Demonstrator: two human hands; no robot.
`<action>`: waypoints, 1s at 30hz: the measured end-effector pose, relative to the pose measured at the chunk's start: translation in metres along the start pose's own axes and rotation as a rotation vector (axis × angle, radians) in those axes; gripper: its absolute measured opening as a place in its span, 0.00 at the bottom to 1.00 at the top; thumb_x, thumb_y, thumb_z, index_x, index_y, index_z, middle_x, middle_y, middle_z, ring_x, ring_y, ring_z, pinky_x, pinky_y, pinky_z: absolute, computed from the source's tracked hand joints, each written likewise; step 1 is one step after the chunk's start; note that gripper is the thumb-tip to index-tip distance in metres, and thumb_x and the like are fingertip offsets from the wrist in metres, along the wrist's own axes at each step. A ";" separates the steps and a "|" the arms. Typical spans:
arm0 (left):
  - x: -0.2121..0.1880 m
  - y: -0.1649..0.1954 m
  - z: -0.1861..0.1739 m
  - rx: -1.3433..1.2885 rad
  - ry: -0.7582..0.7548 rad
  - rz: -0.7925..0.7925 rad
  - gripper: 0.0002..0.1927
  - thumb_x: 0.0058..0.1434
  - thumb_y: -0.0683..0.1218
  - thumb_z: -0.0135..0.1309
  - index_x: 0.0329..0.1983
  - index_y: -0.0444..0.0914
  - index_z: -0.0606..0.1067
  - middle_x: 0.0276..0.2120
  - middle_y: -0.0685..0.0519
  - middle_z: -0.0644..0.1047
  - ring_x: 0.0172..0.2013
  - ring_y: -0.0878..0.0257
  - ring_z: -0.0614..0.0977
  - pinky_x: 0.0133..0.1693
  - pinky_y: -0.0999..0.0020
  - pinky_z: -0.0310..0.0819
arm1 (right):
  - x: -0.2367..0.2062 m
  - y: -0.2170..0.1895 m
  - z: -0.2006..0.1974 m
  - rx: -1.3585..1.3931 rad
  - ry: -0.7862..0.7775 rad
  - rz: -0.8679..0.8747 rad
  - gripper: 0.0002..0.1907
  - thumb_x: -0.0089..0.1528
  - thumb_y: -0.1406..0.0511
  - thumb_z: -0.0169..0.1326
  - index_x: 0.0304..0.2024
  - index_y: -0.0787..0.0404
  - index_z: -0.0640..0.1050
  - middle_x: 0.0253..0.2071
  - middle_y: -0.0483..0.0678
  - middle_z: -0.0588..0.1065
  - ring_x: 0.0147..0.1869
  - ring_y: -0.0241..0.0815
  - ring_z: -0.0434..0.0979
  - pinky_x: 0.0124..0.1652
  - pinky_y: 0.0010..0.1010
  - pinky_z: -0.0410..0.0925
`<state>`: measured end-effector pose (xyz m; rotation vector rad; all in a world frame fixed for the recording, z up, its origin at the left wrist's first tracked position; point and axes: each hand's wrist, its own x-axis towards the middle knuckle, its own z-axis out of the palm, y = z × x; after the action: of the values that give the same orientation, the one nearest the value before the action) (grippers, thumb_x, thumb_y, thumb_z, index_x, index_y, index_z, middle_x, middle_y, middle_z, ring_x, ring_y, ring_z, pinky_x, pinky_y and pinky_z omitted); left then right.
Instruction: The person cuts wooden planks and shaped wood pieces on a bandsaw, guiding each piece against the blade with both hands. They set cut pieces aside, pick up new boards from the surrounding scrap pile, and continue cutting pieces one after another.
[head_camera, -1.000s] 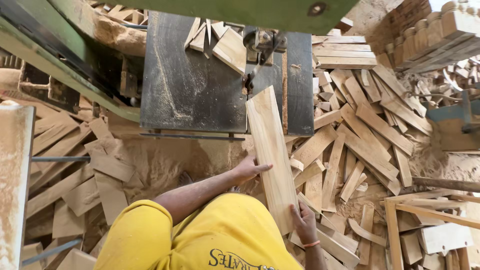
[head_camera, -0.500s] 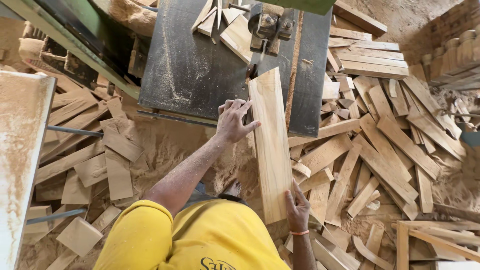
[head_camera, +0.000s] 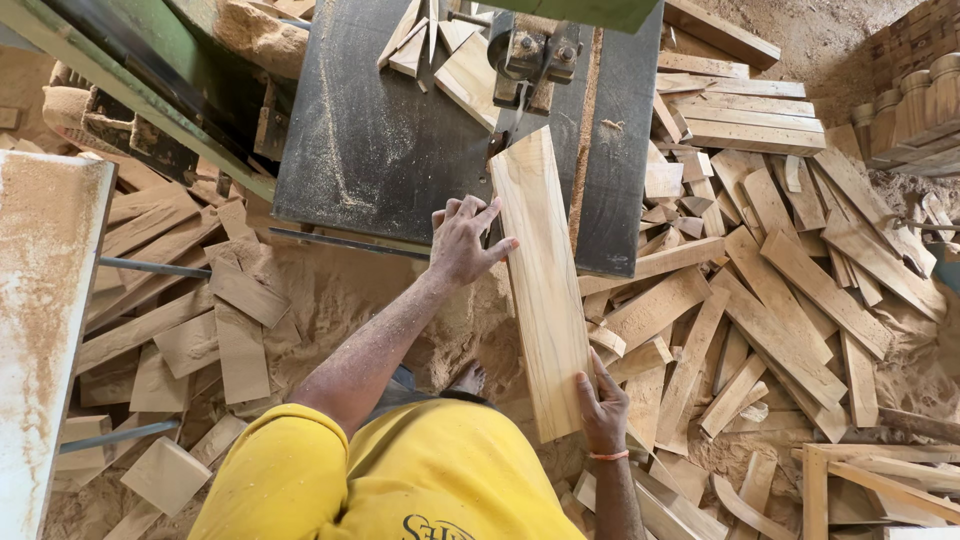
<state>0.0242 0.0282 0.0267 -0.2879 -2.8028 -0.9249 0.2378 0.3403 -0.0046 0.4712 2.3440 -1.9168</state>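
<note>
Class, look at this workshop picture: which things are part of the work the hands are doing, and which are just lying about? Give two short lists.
In the work:
- long wooden plank
- left hand flat on the plank's left edge
- right hand gripping its near end
- dark saw table
- blade guide at the plank's far end

Lying about:
- offcuts on the table
- scrap boards on the floor
- sawdust

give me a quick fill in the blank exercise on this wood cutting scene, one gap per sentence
1. The left hand presses against the long plank's ____ edge.
2. The right hand grips the plank's ____ end.
3. The plank's far end lies on the dark ____ table.
4. The person's shirt is ____.

Missing words: left; near; saw; yellow
</note>
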 end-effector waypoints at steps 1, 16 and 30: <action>0.000 0.000 0.000 -0.003 0.001 0.003 0.44 0.57 0.70 0.62 0.64 0.34 0.74 0.44 0.54 0.71 0.47 0.61 0.68 0.53 0.59 0.59 | 0.002 0.000 -0.002 0.005 -0.011 -0.021 0.28 0.65 0.67 0.56 0.68 0.65 0.70 0.52 0.54 0.81 0.52 0.34 0.79 0.49 0.25 0.73; 0.004 0.002 -0.003 0.004 -0.014 -0.001 0.44 0.59 0.73 0.57 0.63 0.34 0.75 0.44 0.55 0.71 0.47 0.61 0.68 0.53 0.59 0.58 | 0.013 0.006 -0.008 -0.012 -0.024 -0.069 0.27 0.65 0.67 0.56 0.67 0.66 0.71 0.55 0.55 0.80 0.57 0.38 0.80 0.52 0.28 0.74; 0.014 -0.004 0.003 0.040 -0.015 0.004 0.47 0.57 0.77 0.52 0.64 0.36 0.75 0.43 0.55 0.70 0.46 0.61 0.68 0.51 0.60 0.59 | 0.025 0.009 -0.005 0.061 -0.005 -0.044 0.26 0.66 0.69 0.56 0.67 0.66 0.72 0.53 0.54 0.80 0.53 0.34 0.78 0.50 0.24 0.72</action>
<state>0.0089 0.0284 0.0252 -0.2960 -2.8300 -0.8676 0.2176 0.3510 -0.0182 0.4224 2.3177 -2.0111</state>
